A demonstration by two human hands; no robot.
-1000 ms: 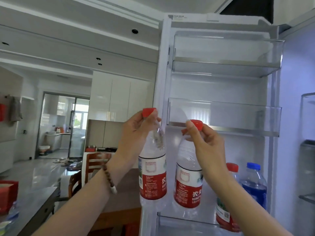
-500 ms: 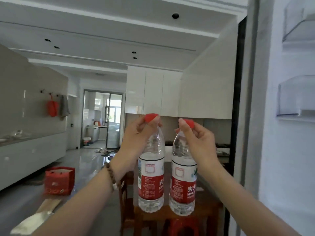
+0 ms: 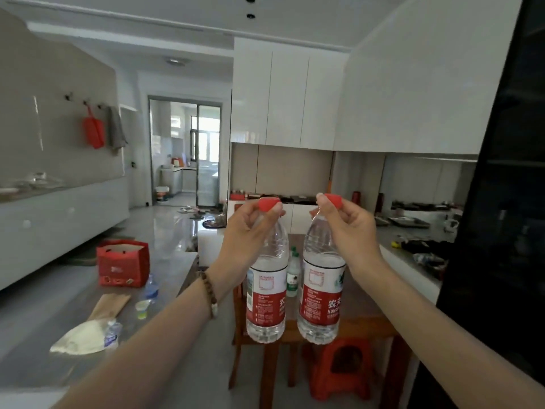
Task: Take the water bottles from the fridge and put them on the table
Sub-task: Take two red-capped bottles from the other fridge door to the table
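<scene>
Left-hand bottle (image 3: pixel 267 293), right-hand bottle (image 3: pixel 321 293): clear glossy plastic, smooth red plastic caps. Table (image 3: pixel 365 324) brown wood, matt; stool (image 3: pixel 323 377) red moulded plastic. Cabinets (image 3: pixel 287 95) glossy white; floor (image 3: pixel 165 231) polished, reflective.

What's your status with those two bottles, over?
Left hand grips left bottle by its cap; right hand grips right bottle likewise. Neither on wooden table yet. Path looks open.

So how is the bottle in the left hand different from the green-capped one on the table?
The left-hand bottle has a red cap and red label; the table bottle has green ones. The left hand holds the first up by its cap; the other stands on the wooden table. Both are clear and upright.
</scene>
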